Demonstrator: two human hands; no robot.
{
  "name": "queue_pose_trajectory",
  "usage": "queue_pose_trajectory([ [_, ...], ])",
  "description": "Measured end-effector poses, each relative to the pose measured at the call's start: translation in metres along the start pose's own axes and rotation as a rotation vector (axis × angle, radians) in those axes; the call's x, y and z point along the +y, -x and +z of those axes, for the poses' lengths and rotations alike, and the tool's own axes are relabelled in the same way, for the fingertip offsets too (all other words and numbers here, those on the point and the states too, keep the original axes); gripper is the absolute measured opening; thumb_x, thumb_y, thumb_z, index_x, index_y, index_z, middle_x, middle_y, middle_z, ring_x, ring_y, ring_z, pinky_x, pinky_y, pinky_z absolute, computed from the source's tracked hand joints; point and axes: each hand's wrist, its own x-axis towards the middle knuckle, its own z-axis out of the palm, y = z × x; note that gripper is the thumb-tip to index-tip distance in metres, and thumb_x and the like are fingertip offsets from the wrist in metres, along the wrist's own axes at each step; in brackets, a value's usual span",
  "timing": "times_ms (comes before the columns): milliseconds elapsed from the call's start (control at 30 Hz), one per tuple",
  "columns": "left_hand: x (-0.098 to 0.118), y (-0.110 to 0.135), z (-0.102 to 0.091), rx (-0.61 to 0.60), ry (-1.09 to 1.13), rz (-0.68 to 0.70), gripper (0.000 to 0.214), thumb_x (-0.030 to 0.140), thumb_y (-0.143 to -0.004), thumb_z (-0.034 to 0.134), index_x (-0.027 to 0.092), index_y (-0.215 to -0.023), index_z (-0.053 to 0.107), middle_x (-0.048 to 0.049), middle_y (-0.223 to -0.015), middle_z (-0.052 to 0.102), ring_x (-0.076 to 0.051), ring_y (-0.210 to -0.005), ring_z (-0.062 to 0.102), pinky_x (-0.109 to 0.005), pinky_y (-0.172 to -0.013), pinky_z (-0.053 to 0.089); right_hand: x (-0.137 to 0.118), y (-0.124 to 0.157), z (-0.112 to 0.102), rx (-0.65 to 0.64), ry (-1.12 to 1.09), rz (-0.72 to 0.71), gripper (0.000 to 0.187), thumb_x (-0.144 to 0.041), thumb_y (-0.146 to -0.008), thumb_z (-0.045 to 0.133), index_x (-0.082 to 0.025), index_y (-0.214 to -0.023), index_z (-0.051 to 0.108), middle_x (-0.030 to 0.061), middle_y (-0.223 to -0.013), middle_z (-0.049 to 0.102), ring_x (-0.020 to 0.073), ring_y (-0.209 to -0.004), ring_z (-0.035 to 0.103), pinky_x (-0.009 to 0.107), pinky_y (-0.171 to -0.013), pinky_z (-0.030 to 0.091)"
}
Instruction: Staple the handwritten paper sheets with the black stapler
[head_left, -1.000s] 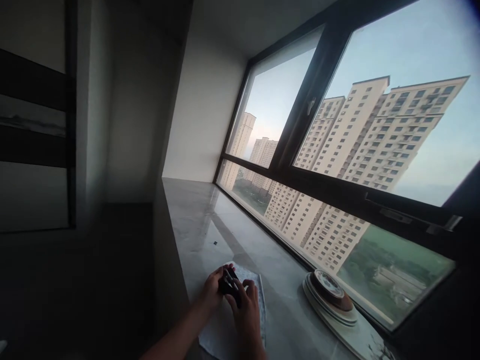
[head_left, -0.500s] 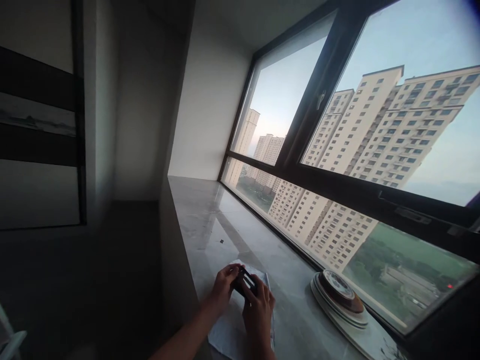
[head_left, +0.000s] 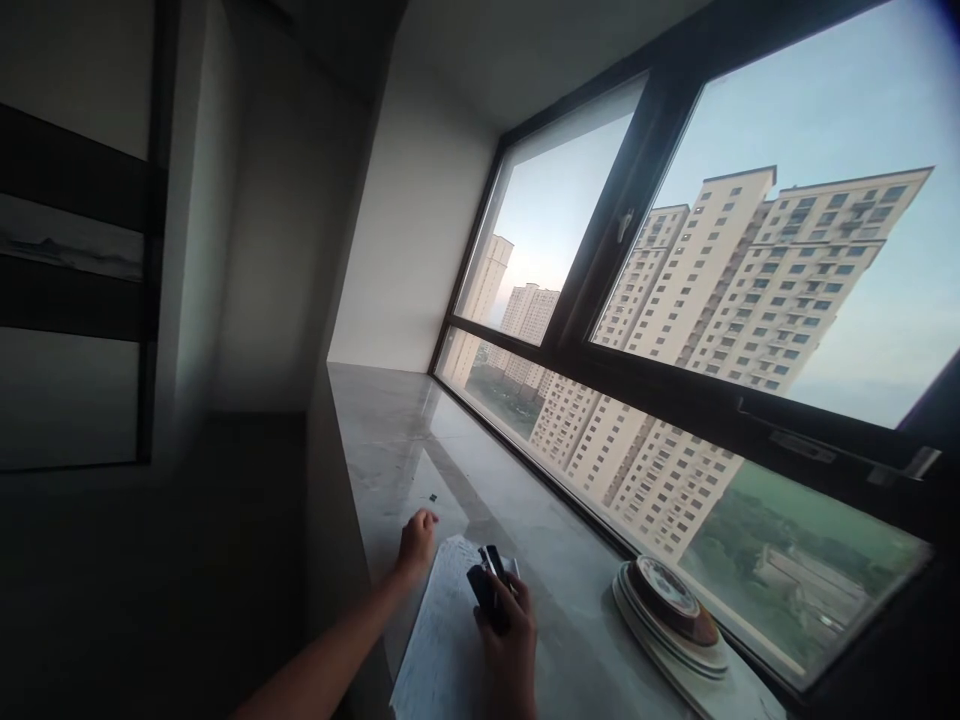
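Note:
My right hand [head_left: 508, 620] grips a black hinged device [head_left: 489, 595]. Its two dark parts stand apart, with a bright metal piece between them, and its exact kind is unclear. Beneath that hand lies a white sheet [head_left: 444, 628] with faint marks, perhaps paper or cloth. My left hand [head_left: 418, 541] is over the sill, left of the sheet, its fingers curled together; anything inside them is hidden. Just beyond its fingertips rests a small dark piece [head_left: 433, 497].
The grey marble sill [head_left: 375, 430] runs along a dark-framed window [head_left: 555, 345]. To the right sits a stack of plates [head_left: 671, 620] with a round brown-rimmed item on top. The sill's left edge drops to a dark floor.
My left hand has left the black device and moved left towards the small dark piece. My right hand keeps the device, now turned with its parts spread. The view has shifted slightly.

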Motion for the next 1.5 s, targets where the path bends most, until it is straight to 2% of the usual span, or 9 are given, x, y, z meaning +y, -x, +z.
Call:
queue_pose_trajectory([
  [67,0.01,-0.027,-0.008,-0.025,-0.364,0.074,0.012,0.02,-0.089,0.057,0.018,-0.097,0.067,-0.0121,-0.105,0.07,-0.028,-0.117,0.061,-0.036,-0.098,0.044,0.005,-0.001,0.001,-0.065,-0.095,0.085,0.047,-0.021,-0.071,0.073,-0.024,-0.118,0.076,0.0131,-0.129,0.062,0.0354,-0.12,0.058,0.047,-0.101,0.049],
  [167,0.014,-0.06,-0.012,-0.102,-0.844,0.18,0.035,0.015,-0.09,0.054,0.014,-0.125,0.058,-0.0196,-0.131,0.059,-0.032,-0.134,0.046,-0.043,-0.111,0.033,0.003,0.0,0.004,-0.104,-0.146,0.129,0.047,-0.02,-0.066,0.077,-0.027,-0.113,0.078,0.0122,-0.128,0.064,0.0369,-0.12,0.058,0.05,-0.103,0.047],
  [333,-0.002,-0.093,0.01,-0.314,-1.29,0.304,0.035,0.011,-0.092,0.046,0.014,-0.126,0.056,-0.0212,-0.13,0.059,-0.032,-0.127,0.052,-0.044,-0.108,0.036,-0.008,0.002,0.007,-0.041,-0.179,0.158,0.047,-0.016,-0.065,0.077,-0.028,-0.11,0.078,0.0112,-0.127,0.064,0.036,-0.119,0.06,0.048,-0.101,0.049],
  [533,-0.023,-0.107,0.059,-0.53,-1.375,0.435,0.032,0.008,-0.093,0.039,0.015,-0.116,0.06,-0.0155,-0.113,0.067,-0.025,-0.105,0.064,-0.037,-0.094,0.045,-0.002,0.002,0.011,0.015,-0.214,0.085,0.048,-0.014,-0.062,0.075,-0.027,-0.109,0.078,0.0109,-0.125,0.065,0.0339,-0.116,0.063,0.045,-0.098,0.052],
  [800,-0.033,-0.117,0.106,-0.807,-1.21,0.538,0.012,0.023,-0.075,0.071,0.022,-0.087,0.075,-0.0038,-0.1,0.066,-0.021,-0.1,0.064,-0.029,-0.092,0.048,0.008,0.002,0.014,0.026,-0.241,0.113,0.049,-0.017,-0.062,0.076,-0.026,-0.11,0.077,0.0124,-0.126,0.066,0.0351,-0.117,0.064,0.045,-0.097,0.053],
  [933,-0.041,-0.116,0.126,-0.803,-1.15,0.563,0.028,0.021,-0.08,0.066,0.022,-0.107,0.072,-0.0051,-0.11,0.066,-0.022,-0.106,0.061,-0.031,-0.097,0.046,0.013,0.004,0.019,0.072,-0.26,0.083,0.047,-0.02,-0.062,0.078,-0.025,-0.109,0.077,0.0132,-0.125,0.066,0.036,-0.116,0.064,0.047,-0.096,0.054],
  [1033,-0.04,-0.12,0.107,-0.711,-1.154,0.574,0.04,0.007,-0.084,0.05,0.017,-0.121,0.063,-0.009,-0.12,0.061,-0.022,-0.115,0.054,-0.035,-0.105,0.041,0.011,0.003,0.018,0.075,-0.251,0.089,0.045,-0.02,-0.062,0.079,-0.025,-0.107,0.078,0.0135,-0.124,0.066,0.0367,-0.116,0.064,0.049,-0.097,0.053],
  [1267,-0.018,-0.115,0.018,-0.586,-1.292,0.569,0.03,-0.005,-0.08,0.042,0.017,-0.095,0.057,-0.0117,-0.11,0.057,-0.022,-0.105,0.053,-0.034,-0.094,0.042,-0.001,0.0,0.012,-0.016,-0.333,0.124,0.045,-0.029,-0.069,0.08,-0.022,-0.113,0.077,0.0157,-0.127,0.068,0.0372,-0.118,0.064,0.049,-0.099,0.052],
  [1500,-0.002,-0.1,0.007,-0.512,-1.343,0.561,0.025,0.001,-0.087,0.043,0.019,-0.093,0.058,-0.009,-0.104,0.065,-0.021,-0.105,0.056,-0.032,-0.091,0.042,-0.015,-0.002,0.014,-0.064,-0.404,0.184,0.045,-0.047,-0.083,0.072,-0.017,-0.116,0.075,0.0138,-0.109,0.076,0.0327,-0.101,0.072,0.039,-0.089,0.057],
])
